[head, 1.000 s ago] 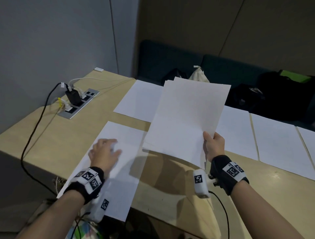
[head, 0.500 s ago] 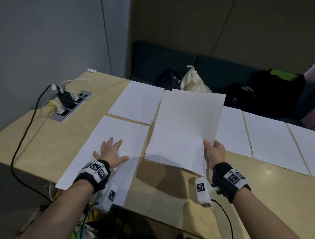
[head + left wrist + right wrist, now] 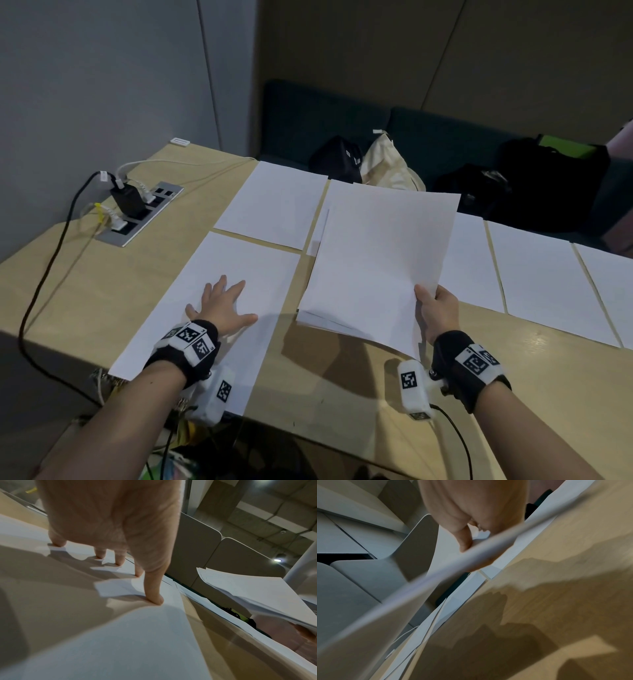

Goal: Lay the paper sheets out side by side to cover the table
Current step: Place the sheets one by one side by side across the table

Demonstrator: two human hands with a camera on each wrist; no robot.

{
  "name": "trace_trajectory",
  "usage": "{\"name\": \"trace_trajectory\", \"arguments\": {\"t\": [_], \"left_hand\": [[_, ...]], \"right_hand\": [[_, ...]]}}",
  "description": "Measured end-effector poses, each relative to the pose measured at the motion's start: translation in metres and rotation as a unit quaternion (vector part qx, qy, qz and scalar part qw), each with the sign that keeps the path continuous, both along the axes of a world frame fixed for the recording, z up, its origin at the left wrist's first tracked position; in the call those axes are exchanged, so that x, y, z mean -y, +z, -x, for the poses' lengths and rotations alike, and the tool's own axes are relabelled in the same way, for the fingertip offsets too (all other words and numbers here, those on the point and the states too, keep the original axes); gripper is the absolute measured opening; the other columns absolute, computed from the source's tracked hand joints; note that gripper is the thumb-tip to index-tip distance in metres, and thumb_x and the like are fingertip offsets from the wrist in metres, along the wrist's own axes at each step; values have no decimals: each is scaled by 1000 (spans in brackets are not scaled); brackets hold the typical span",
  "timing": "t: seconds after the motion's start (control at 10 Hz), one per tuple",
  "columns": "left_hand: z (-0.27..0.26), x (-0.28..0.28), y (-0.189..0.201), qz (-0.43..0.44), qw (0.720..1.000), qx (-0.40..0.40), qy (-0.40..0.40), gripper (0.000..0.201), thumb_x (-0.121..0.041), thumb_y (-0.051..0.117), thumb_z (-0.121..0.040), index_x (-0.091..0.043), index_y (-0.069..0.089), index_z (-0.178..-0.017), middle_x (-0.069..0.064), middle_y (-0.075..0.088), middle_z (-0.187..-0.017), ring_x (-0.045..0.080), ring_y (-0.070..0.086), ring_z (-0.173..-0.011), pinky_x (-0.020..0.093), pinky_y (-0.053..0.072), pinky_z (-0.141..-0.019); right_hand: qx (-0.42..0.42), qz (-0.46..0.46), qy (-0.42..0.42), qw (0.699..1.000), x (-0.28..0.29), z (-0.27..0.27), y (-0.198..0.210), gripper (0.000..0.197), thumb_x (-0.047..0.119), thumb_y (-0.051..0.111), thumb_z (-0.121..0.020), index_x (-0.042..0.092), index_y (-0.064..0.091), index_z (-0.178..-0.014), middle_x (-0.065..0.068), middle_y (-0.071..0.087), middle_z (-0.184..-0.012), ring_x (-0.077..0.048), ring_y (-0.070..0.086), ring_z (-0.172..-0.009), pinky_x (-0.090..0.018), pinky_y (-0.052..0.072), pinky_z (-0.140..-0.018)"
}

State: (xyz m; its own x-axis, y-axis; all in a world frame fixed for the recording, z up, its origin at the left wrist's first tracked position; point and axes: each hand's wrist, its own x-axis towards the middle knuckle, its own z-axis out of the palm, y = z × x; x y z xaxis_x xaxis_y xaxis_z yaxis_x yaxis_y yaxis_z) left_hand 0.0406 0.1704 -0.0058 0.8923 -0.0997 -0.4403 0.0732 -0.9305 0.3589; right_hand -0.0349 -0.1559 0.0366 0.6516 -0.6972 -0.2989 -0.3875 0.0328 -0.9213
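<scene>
My left hand (image 3: 221, 305) lies flat with spread fingers (image 3: 153, 599) on a white sheet (image 3: 219, 274) at the table's near left, whose near end hangs over the table edge. My right hand (image 3: 436, 313) grips the near right corner of a stack of white sheets (image 3: 380, 263), held tilted above the wooden table (image 3: 342, 387). Thumb on top and fingers below pinch the stack (image 3: 471, 559). Several more sheets lie flat in a far row: one at the far left (image 3: 274, 202), others to the right (image 3: 544, 277).
A power strip (image 3: 137, 212) with a black charger and cables is set into the table's left part. Dark bags (image 3: 534, 188) and a cream cloth bag (image 3: 387, 164) rest on the bench behind. Bare wood shows under the held stack.
My left hand slid the near left sheet away from me and spread its fingers flat on it. The stack in my right hand shifted slightly right and lower.
</scene>
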Motion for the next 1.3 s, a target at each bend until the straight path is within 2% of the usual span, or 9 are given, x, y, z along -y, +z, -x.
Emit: {"name": "trace_trajectory", "arguments": {"t": [0.1,0.4,0.8,0.9,1.0,1.1,1.2,1.3], "left_hand": [[-2,-2,0,-1,1000,-1,4,81,-50,59,-82,-35,15,-148,-2,-6,-161,23,-9,-149,59,5,-114],[-4,-3,0,-1,1000,-2,5,82,-50,60,-81,-36,16,-148,-2,-5,-161,24,-8,-149,59,7,-113],[-5,-1,1,-1,1000,-3,1,81,-50,61,-80,-36,17,-148,-1,-3,-162,24,-6,-149,59,7,-113],[-5,3,4,9,1000,15,9,77,-50,59,-81,-34,22,-147,-1,1,-161,24,-2,-149,57,8,-114],[-5,12,10,58,993,93,45,59,-47,55,-85,-31,40,-139,-3,18,-159,21,14,-146,49,12,-114],[-6,28,23,209,964,134,89,42,-33,53,-91,-17,55,-129,5,45,-145,24,40,-133,39,28,-110],[-5,50,39,370,918,59,130,40,-22,50,-94,-5,52,-130,12,59,-128,23,57,-114,34,43,-101],[-2,69,52,453,876,46,159,25,-9,50,-93,-4,61,-115,9,69,-99,11,65,-75,14,53,-70]], "right_hand": [[1,-4,1,1000,-2,-1,0,32,9,50,-92,-6,55,-120,-22,62,-117,-30,58,-99,-40,48,-94],[6,0,12,1000,-4,-3,1,31,7,49,-93,-8,55,-120,-24,61,-120,-27,56,-96,-35,46,-89],[13,-15,13,1000,-6,-5,0,31,7,49,-93,-7,55,-121,-23,62,-120,-29,58,-98,-37,47,-91],[10,-17,11,1000,-6,-5,0,32,8,49,-93,-6,55,-121,-23,62,-120,-29,58,-98,-38,48,-92],[13,-27,19,999,-7,-6,0,32,8,49,-94,-6,54,-122,-22,62,-119,-29,58,-98,-36,47,-91],[21,-53,42,997,-12,-5,2,32,6,49,-94,-8,53,-122,-21,62,-116,-30,59,-98,-40,48,-94],[30,-88,85,992,-16,-4,3,33,5,49,-94,-11,51,-122,-15,64,-101,-24,66,-84,-35,55,-83],[42,-130,139,981,-17,2,6,22,3,46,-95,-6,53,-114,-3,64,-71,3,57,-40,-10,45,-40]]}}
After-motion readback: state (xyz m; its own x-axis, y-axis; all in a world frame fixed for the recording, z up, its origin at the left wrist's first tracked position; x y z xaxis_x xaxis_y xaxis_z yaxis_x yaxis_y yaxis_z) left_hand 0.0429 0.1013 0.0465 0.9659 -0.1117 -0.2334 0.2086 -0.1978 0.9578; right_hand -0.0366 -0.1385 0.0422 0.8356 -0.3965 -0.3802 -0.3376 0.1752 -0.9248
